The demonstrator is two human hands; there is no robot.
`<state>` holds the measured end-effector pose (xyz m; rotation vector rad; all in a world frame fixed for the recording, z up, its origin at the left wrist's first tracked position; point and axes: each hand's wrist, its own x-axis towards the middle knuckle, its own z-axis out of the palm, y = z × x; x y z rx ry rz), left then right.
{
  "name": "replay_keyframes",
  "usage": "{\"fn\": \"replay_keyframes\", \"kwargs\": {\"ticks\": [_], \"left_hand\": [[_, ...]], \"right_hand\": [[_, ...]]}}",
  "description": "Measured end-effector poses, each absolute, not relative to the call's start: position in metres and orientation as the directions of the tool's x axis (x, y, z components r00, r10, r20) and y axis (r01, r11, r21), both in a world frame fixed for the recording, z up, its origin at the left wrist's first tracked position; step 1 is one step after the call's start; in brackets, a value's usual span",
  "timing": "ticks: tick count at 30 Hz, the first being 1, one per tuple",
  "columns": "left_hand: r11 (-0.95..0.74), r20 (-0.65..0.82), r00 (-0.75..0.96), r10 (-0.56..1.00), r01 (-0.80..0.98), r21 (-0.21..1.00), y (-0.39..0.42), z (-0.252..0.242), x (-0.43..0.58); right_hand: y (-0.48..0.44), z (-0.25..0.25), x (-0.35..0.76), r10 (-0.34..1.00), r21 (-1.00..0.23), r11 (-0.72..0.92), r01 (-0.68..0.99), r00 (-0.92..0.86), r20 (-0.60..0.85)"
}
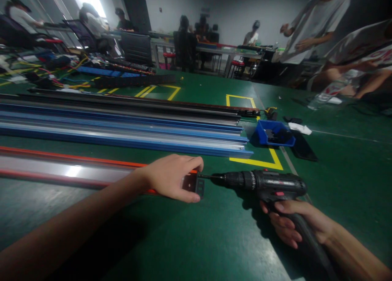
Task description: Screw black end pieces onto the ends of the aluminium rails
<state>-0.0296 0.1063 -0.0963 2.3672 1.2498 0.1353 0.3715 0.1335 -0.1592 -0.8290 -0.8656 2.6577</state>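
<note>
My left hand (173, 177) is closed over the right end of a long red-edged rail (73, 170) with a shiny pale middle, lying on the green table. A black end cap (199, 188) shows between its thumb and fingers. My right hand (289, 221) grips the handle of a black cordless drill (272, 183), lying level and pointing left. The drill's thin bit (211, 176) reaches the end cap; whether its tip sits in a screw I cannot make out.
Several blue rails (153, 136) and black rails (137, 107) lie behind the red one. Right of them are a blue bin (275, 134) with dark parts, a white tissue (300, 128) and a plastic bottle (324, 93). Wires clutter the far left; people sit and stand beyond.
</note>
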Motion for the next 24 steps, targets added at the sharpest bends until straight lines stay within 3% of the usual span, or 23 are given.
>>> {"fn": "replay_keyframes", "kwargs": {"ticks": [24], "left_hand": [[-0.489, -0.120, 0.588, 0.800, 0.755, 0.437, 0.1073, -0.0948, -0.0280]], "right_hand": [[0.1309, -0.1581, 0.3710, 0.383, -0.614, -0.788, -0.031, -0.806, -0.451]]}}
